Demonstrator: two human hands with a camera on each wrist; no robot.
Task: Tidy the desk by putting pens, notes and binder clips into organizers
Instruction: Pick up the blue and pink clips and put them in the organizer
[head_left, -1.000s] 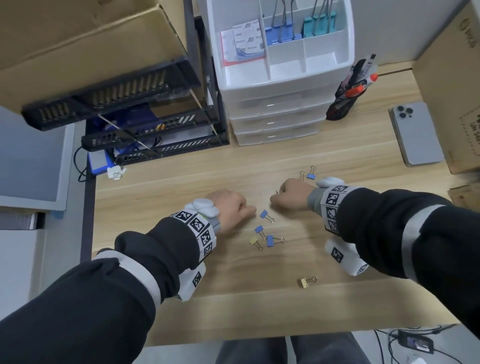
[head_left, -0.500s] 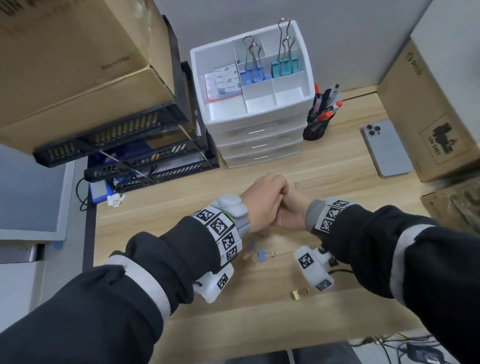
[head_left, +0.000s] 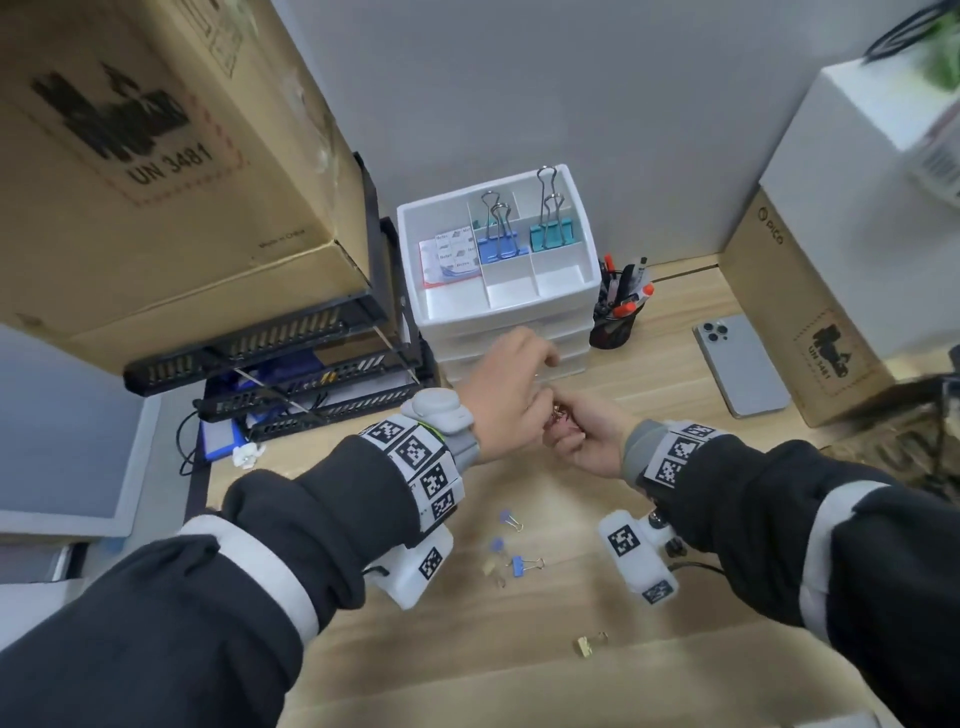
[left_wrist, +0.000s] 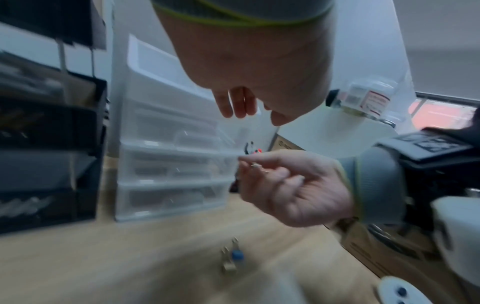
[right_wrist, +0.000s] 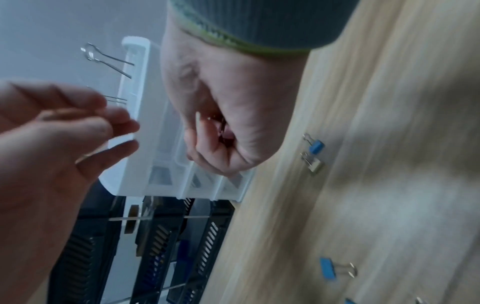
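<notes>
My right hand (head_left: 563, 426) is held above the desk in front of the white drawer organizer (head_left: 584, 244), its fingers curled round small binder clips (head_left: 557, 415). In the right wrist view the right hand (right_wrist: 207, 144) is a closed fist. Just above it, my left hand (head_left: 537, 364) has relaxed, spread fingers and holds nothing; the left wrist view shows the left hand (left_wrist: 246, 111) hanging loose. Several small blue and gold clips (head_left: 519, 564) lie on the desk below my wrists. One gold clip (head_left: 589, 646) lies nearer the front edge.
The organizer's top tray holds sticky notes (head_left: 452, 254) and large blue (head_left: 498, 247) and teal clips (head_left: 550, 236). A black pen cup (head_left: 615, 325) and a phone (head_left: 740, 364) are to its right. Black paper trays (head_left: 291, 364) and cardboard boxes (head_left: 156, 156) flank the desk.
Both hands rose from the desk, where they were fists beside the clips, and met. The left hand has now opened and lifted off the right, which stays closed on clips.
</notes>
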